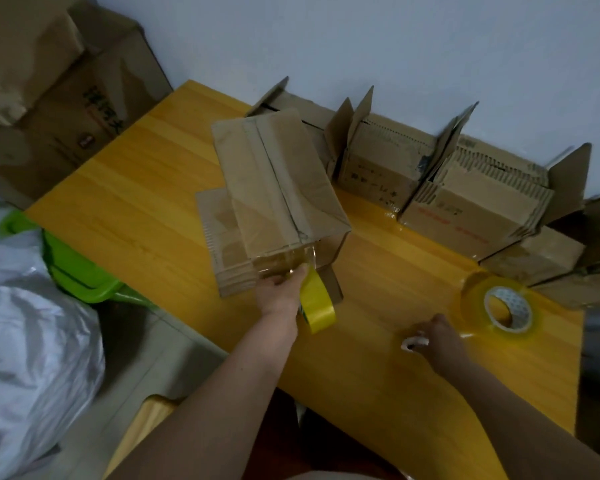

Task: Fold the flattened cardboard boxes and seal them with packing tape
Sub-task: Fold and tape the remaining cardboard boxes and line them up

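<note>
Ref the folded box [278,199] on the table [125,188] — spare tape roll [499,308] front-right, open boxes [430,181] right-rear, flat cardboard [219,237] underneath.

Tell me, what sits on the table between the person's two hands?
Nothing: in the head view, only bare yellow table runs from the left hand, which holds a tape roll at the box, to the right hand.

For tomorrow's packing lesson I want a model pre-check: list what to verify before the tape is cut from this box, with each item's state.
1. Top seam of the box taped along its length: ok.
2. Tape run down over the near end: ok.
3. Left hand holds the yellow tape roll: ok.
4. Right hand holds a small white object, possibly a cutter: cannot tell.
5. Spare clear roll lies on the table: ok.
</note>
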`<state>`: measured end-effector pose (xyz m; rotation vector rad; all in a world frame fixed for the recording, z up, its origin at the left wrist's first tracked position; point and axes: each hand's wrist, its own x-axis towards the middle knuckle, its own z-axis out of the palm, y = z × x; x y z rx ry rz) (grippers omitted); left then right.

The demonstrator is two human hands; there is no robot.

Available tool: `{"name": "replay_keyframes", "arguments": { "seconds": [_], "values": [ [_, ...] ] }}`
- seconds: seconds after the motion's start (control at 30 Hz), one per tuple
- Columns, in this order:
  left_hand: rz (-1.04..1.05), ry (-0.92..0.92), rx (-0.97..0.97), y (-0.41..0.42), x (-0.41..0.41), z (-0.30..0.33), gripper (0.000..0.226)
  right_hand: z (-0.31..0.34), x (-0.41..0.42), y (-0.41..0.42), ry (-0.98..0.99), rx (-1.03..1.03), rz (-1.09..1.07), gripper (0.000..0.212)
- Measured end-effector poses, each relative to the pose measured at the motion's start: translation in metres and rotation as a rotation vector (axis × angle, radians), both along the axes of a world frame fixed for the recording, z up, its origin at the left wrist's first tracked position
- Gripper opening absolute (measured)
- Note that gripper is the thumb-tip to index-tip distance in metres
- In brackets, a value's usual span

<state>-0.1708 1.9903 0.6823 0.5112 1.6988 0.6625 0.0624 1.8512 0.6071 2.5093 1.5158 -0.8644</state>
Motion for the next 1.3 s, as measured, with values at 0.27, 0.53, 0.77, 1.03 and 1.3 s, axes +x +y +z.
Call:
{"name": "replay_keyframes", "arguments": {
  "seconds": [0.27,0.53,0.77,1.03,1.3],
  "values": [
    [-0.082,-0.185,-0.015,-0.007,-0.003,-0.002,0.033,0.083,-0.069,0.062,0.289,0.754,0.03,0.019],
    [-0.154,-0.184,0.023,-0.002,-0.011,-0.004,0.006,0.078,-0.111,0.096,0.238,0.918,0.369,0.024],
    [-0.196,-0.184,0.006,0.001,-0.008,-0.005,0.006,0.066,-0.112,0.106,0.081,0.843,0.388,0.014],
    [-0.296,-0.078,-0.016,0.003,-0.013,-0.01,0.004,0.031,-0.052,0.065,0.143,0.453,-0.176,0.012],
    [-0.347,-0.035,-0.017,-0.001,-0.017,-0.014,0.006,-0.01,-0.034,0.057,0.252,0.138,-0.374,0.026]
  ]
}}
